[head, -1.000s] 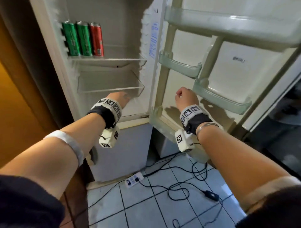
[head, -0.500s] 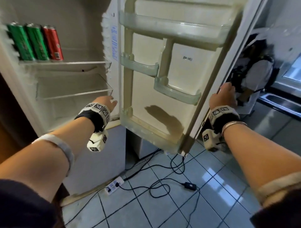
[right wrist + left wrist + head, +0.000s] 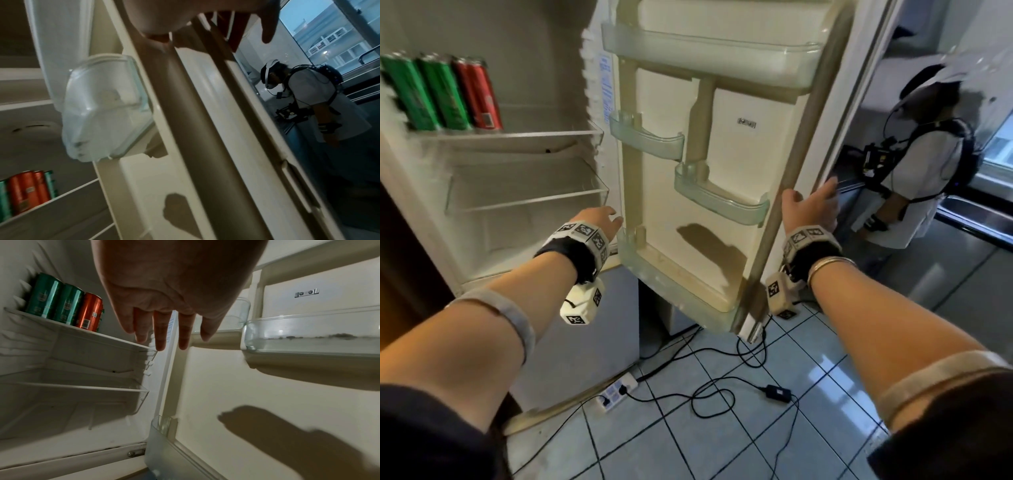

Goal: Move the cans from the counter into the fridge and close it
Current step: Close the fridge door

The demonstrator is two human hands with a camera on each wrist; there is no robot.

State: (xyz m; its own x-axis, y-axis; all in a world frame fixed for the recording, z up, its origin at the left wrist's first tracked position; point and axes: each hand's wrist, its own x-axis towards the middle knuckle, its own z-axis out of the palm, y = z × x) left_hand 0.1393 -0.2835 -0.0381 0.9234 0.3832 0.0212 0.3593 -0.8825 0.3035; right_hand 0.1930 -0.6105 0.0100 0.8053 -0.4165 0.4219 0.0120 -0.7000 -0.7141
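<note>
Since a second ago, right hand [image 3: 810, 209] has left the inside of the fridge door [image 3: 726, 192] and gone to the door's outer edge at about 3 o'clock in the head view, thumb on the inner side and fingers reaching round the outer face, grasping that edge; the right wrist view shows the thumb and a finger straddling the rim. Left hand [image 3: 599, 221] hangs near the hinge side at the lower corner of the fridge [image 3: 493, 240], its fingers [image 3: 160, 337] straight, spread and released, holding nothing. Two green cans [image 3: 424, 92] and one red can [image 3: 477, 94] stand upright, side by side and touching, on the top shelf [image 3: 517, 137] at 10 o'clock, red one rightmost. At 3 o'clock, beyond the door, another person [image 3: 924, 178] wearing a headset stands at a counter. Cables and a power strip [image 3: 616, 392] lie on the tiled floor at 6 o'clock.
</note>
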